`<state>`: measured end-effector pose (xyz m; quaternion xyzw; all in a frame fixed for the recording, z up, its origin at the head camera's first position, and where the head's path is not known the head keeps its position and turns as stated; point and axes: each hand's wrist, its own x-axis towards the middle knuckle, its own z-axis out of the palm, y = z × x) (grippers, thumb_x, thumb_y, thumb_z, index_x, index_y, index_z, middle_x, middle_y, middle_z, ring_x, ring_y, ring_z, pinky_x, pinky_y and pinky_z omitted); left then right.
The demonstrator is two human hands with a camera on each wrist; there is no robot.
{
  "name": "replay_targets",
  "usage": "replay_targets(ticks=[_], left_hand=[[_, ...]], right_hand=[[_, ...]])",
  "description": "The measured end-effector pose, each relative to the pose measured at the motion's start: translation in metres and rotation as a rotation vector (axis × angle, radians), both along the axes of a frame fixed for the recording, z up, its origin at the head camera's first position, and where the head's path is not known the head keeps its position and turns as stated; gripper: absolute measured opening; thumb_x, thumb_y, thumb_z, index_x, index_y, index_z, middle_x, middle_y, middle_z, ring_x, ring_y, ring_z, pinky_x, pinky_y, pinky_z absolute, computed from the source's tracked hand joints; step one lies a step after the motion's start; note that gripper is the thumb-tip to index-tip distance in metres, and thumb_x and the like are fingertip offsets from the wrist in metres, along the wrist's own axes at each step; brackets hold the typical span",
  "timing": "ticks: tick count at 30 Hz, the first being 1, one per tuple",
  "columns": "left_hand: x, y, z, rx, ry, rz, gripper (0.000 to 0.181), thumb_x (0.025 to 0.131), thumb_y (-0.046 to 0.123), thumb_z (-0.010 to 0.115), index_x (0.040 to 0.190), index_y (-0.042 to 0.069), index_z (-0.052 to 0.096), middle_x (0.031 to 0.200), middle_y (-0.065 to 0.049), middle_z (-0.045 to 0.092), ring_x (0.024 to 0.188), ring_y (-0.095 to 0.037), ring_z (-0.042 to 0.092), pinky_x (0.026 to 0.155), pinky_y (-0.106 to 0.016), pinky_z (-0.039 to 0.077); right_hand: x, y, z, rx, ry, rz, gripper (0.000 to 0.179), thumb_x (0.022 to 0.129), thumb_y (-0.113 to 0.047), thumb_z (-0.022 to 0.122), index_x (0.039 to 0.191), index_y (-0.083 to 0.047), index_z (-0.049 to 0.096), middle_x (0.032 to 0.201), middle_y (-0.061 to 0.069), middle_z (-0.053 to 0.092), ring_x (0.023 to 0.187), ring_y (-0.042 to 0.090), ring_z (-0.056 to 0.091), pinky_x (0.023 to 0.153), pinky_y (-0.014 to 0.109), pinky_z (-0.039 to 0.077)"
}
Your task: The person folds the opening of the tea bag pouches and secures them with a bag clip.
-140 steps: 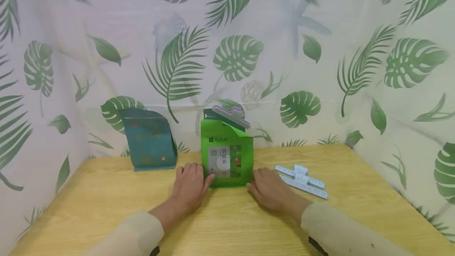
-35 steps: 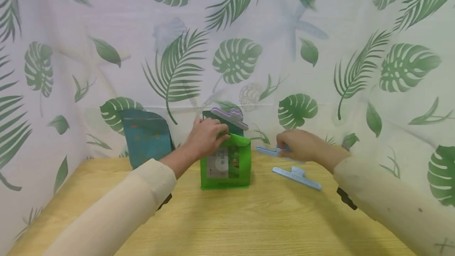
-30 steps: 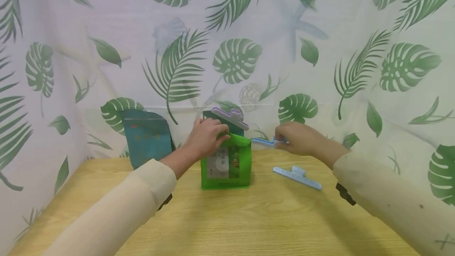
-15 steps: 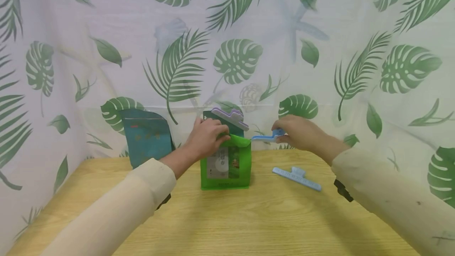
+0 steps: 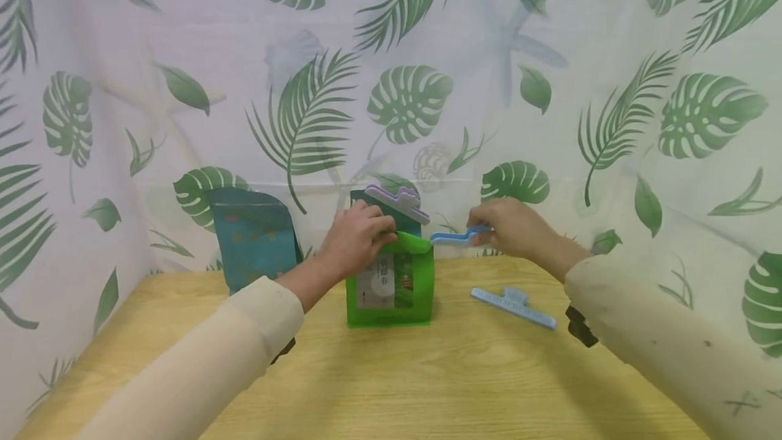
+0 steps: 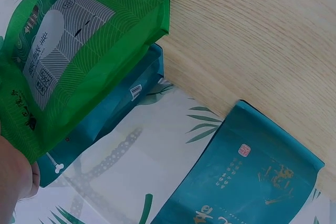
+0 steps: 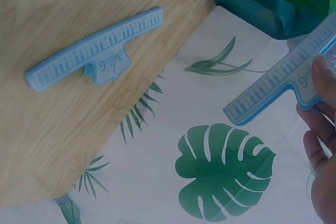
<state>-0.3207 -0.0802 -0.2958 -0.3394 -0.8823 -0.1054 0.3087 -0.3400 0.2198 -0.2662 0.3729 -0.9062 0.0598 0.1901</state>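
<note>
A green tea bag [image 5: 421,290] stands upright mid-table, its top folded over. My left hand [image 5: 357,236] grips that folded top at its left; in the left wrist view only part of the hand shows at the edge. My right hand [image 5: 516,226] pinches a blue sealing clip [image 5: 455,237] by its handle, held up level with the fold. The clip's left end is at the bag's upper right corner; whether they touch I cannot tell. A second blue clip [image 7: 100,48] lies on the table below my right hand.
Behind the green bag stands a teal bag [image 6: 105,124] with a purple clip [image 5: 397,202] across its top. Another teal bag [image 5: 253,240] stands to the left, partly behind my left forearm. A leaf-patterned cloth [image 5: 391,100] backs the wooden table [image 5: 391,386].
Both hands have left the green bag's lower sides. The left now holds its top, which got folded down. The right picked up one blue clip and brought it up and left to the bag.
</note>
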Motion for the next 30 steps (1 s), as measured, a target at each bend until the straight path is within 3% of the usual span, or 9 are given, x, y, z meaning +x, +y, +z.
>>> replay_targets(ticks=[9,19,30], left_hand=[[-0.003,-0.003,-0.002,0.004,0.012,-0.016,0.013,0.093,0.03,0.069,0.096,0.018,0.074,0.091,0.001,0.068,0.081,-0.021,0.055,0.064,-0.036,0.04],[-0.001,-0.001,0.0,0.016,-0.026,-0.021,0.014,0.099,0.028,0.063,0.101,0.017,0.071,0.092,0.0,0.066,0.083,-0.021,0.055,0.066,-0.036,0.043],[-0.001,0.0,0.002,0.012,-0.09,0.018,0.027,0.108,0.023,0.044,0.114,0.014,0.068,0.108,-0.002,0.07,0.096,-0.023,0.059,0.08,-0.04,0.048]], right_hand=[[-0.005,-0.015,-0.002,-0.048,-0.05,0.045,0.017,0.077,-0.014,0.084,0.082,-0.01,0.068,0.089,0.006,0.075,0.083,0.026,0.072,0.08,0.045,0.056],[-0.009,-0.035,-0.004,-0.074,0.001,0.116,0.019,0.074,-0.016,0.085,0.079,-0.011,0.068,0.083,0.004,0.074,0.075,0.022,0.07,0.073,0.042,0.056],[-0.004,-0.063,0.005,-0.119,0.012,0.124,0.02,0.075,-0.02,0.086,0.081,-0.009,0.071,0.082,0.005,0.075,0.073,0.021,0.07,0.07,0.039,0.057]])
